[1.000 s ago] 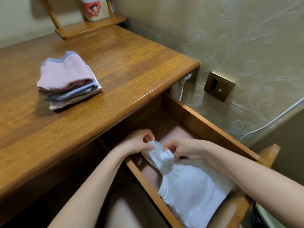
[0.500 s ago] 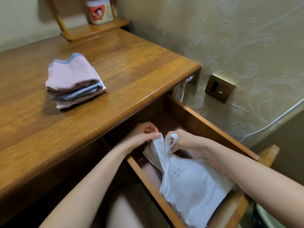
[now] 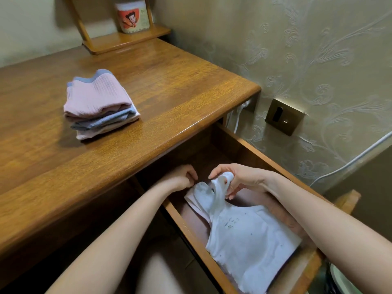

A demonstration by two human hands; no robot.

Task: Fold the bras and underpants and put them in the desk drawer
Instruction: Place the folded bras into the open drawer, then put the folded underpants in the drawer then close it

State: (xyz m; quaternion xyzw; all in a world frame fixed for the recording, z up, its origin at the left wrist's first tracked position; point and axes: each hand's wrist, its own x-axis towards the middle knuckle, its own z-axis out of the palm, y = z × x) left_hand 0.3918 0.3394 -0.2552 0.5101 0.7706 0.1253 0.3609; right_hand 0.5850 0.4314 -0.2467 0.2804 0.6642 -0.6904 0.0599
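Observation:
A white bra point(image 3: 250, 240) lies flat in the open desk drawer point(image 3: 191, 232), on top of pinkish cloth. My right hand point(image 3: 237, 179) pinches its white straps, lifted a little above the drawer's back part. My left hand point(image 3: 182, 179) rests curled beside the straps at the drawer's left side; its fingers are closed and I see nothing in them. A stack of folded pink and blue underpants point(image 3: 97, 105) sits on the desk top point(image 3: 169, 92), apart from both hands.
A low wooden shelf point(image 3: 127, 39) with a printed jar point(image 3: 132, 16) stands at the desk's back. A wall socket point(image 3: 283, 116) and a white cable point(image 3: 350, 162) are on the wallpapered wall to the right. My knee shows under the desk.
My right hand has gathered the white straps and raised them. My left hand has let go of the strap and curled shut beside it.

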